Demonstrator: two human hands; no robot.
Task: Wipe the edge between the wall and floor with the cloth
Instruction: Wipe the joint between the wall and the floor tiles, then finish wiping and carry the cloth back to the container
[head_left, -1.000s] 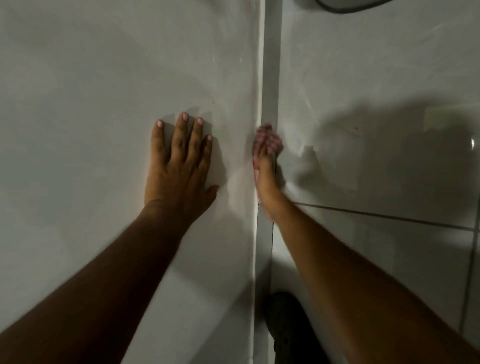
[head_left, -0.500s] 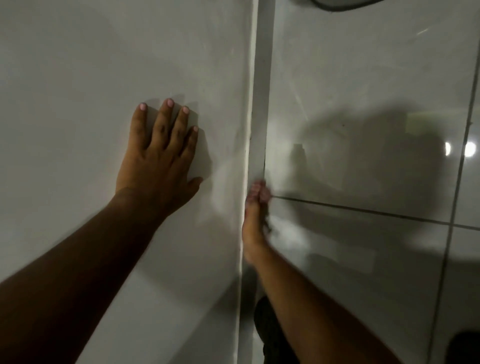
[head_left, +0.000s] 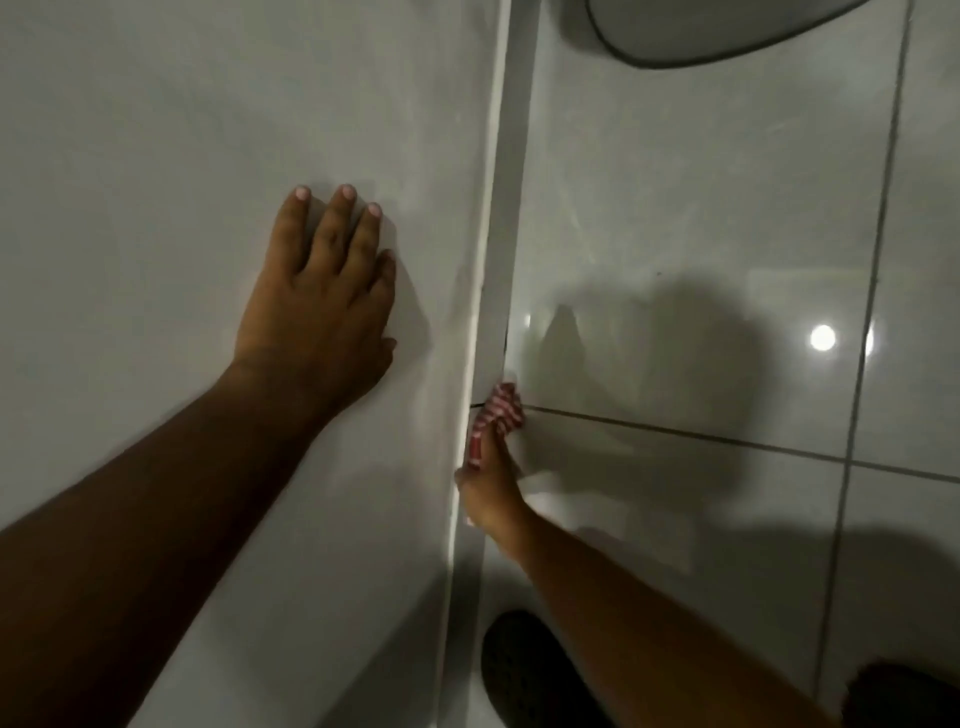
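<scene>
My left hand (head_left: 317, 296) lies flat on the pale wall (head_left: 182, 156), fingers spread, holding nothing. My right hand (head_left: 491, 488) grips a red-and-white striped cloth (head_left: 497, 413) and presses it into the edge (head_left: 506, 234) where the wall's skirting strip meets the glossy tiled floor (head_left: 701, 208). The cloth sits right where a dark grout line meets the skirting. Most of the cloth is hidden inside my fingers.
A dark-rimmed rounded object (head_left: 717, 31) lies on the floor at the top right. A dark shoe (head_left: 524, 670) shows at the bottom beside the skirting, and another dark shape (head_left: 904, 696) at the bottom right corner. A lamp reflection (head_left: 822, 338) glares on the tiles.
My right hand has drawn the cloth back along the edge toward me, from beyond the grout line to on it. My left hand has stayed flat on the wall.
</scene>
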